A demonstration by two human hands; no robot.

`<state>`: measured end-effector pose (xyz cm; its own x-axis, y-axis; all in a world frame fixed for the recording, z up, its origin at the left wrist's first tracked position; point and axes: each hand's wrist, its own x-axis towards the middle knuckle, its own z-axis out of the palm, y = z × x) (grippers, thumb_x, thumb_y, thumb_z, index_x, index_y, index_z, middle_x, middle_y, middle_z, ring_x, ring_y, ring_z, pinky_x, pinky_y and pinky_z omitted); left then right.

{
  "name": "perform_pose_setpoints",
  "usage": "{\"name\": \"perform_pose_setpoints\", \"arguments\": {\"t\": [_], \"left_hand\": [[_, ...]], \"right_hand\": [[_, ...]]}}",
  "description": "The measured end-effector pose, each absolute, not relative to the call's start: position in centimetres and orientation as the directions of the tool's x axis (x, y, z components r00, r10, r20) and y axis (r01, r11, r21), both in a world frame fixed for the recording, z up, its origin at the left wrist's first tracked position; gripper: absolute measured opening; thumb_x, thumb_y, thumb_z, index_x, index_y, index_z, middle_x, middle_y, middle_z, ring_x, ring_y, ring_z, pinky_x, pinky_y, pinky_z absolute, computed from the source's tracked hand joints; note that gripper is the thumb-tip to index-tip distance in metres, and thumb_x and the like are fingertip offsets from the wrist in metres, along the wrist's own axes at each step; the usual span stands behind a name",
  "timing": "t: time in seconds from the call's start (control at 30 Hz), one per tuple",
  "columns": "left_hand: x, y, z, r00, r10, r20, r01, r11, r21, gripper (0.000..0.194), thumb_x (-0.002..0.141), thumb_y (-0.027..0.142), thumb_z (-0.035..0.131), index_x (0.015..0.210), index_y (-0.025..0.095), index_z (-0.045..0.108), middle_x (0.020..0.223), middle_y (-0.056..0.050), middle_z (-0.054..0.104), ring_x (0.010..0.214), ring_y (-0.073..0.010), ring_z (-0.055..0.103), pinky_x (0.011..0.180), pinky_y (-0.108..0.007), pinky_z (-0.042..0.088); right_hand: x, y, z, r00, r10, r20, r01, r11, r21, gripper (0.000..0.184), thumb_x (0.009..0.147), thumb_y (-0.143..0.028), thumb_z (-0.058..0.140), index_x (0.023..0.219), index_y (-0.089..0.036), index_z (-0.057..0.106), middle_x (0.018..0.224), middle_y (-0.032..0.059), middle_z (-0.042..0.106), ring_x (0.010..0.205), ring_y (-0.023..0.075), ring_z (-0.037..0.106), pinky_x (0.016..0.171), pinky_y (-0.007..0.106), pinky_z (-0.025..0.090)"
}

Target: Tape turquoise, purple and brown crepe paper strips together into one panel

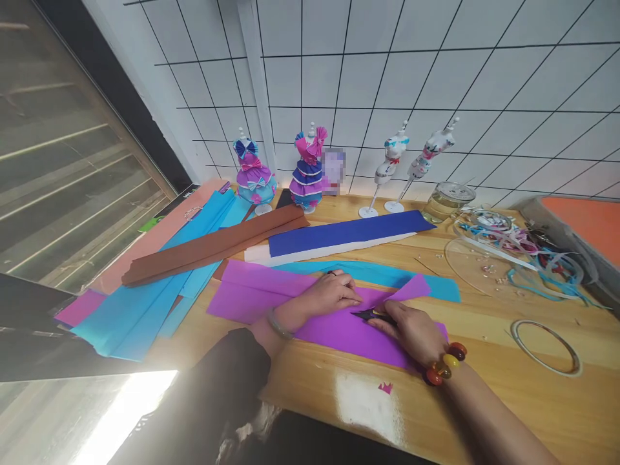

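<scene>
A sheet of purple crepe paper (pixel 353 332) lies on the wooden table in front of me, a strip along its far edge partly cut and folded up. My left hand (pixel 334 290) rests on it, fingers curled and pinching the paper near the cut. In my right hand (pixel 411 329) is a pair of small black scissors (pixel 371 314), their pointed blades aimed left over the paper, close to my left fingertips. Most of their handles are hidden in my fingers. Light blue paper (pixel 440 289) lies just beyond the purple sheet.
Brown paper (pixel 217 245) and blue paper (pixel 145 297) are piled left. Dark blue paper (pixel 349 232) lies farther back. Dressed mini mannequins (pixel 307 171) and plainer ones (pixel 392 158) stand along the wall. Right are a glass jar (pixel 446 201), tangled ribbons (pixel 557 261) and a ring (pixel 547 349).
</scene>
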<state>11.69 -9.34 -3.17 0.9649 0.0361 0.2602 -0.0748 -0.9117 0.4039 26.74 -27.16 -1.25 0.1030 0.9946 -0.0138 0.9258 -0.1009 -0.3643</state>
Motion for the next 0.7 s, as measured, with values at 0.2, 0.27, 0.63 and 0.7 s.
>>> {"name": "perform_pose_setpoints", "arguments": {"t": [0.2, 0.27, 0.63, 0.7], "left_hand": [[11.71, -9.45, -2.84, 0.97, 0.056, 0.236, -0.047, -0.911, 0.409, 0.023, 0.089, 0.035, 0.052, 0.097, 0.026, 0.071, 0.095, -0.004, 0.06, 0.092, -0.0158, 0.05, 0.085, -0.028, 0.035], [11.7, -9.49, -2.8, 0.972, 0.072, 0.226, -0.028, -0.911, 0.412, 0.023, 0.089, 0.035, 0.052, 0.098, 0.026, 0.071, 0.096, -0.004, 0.06, 0.093, -0.016, 0.05, 0.086, -0.028, 0.035], [11.56, -9.7, -2.48, 0.967, 0.085, 0.241, -0.021, -0.913, 0.408, 0.022, 0.091, 0.028, 0.049, 0.099, 0.025, 0.069, 0.095, -0.002, 0.062, 0.091, -0.0142, 0.052, 0.087, -0.027, 0.034], [11.58, -9.71, -2.46, 0.968, 0.087, 0.234, -0.017, -0.913, 0.408, 0.021, 0.091, 0.027, 0.05, 0.099, 0.024, 0.069, 0.095, -0.002, 0.062, 0.091, -0.0141, 0.052, 0.087, -0.026, 0.035]], "right_hand": [[26.37, -26.84, -1.05, 0.092, 0.996, -0.008, 0.925, -0.089, -0.37, 0.031, 0.089, -0.049, 0.04, 0.086, -0.024, 0.059, 0.086, 0.0017, 0.069, 0.078, 0.0183, 0.065, 0.067, 0.03, 0.047], [26.43, -26.96, -1.27, 0.098, 0.995, -0.002, 0.921, -0.092, -0.379, 0.031, 0.089, -0.049, 0.041, 0.086, -0.024, 0.06, 0.085, 0.0014, 0.069, 0.077, 0.0179, 0.065, 0.067, 0.029, 0.047], [25.73, -26.5, -1.46, 0.109, 0.994, -0.002, 0.93, -0.103, -0.353, 0.034, 0.089, -0.051, 0.04, 0.085, -0.023, 0.058, 0.082, 0.003, 0.068, 0.074, 0.0184, 0.064, 0.066, 0.031, 0.047], [25.66, -26.4, -1.52, 0.107, 0.994, -0.002, 0.933, -0.101, -0.346, 0.034, 0.09, -0.051, 0.039, 0.085, -0.023, 0.058, 0.082, 0.0034, 0.068, 0.074, 0.0188, 0.064, 0.066, 0.031, 0.046]]}}
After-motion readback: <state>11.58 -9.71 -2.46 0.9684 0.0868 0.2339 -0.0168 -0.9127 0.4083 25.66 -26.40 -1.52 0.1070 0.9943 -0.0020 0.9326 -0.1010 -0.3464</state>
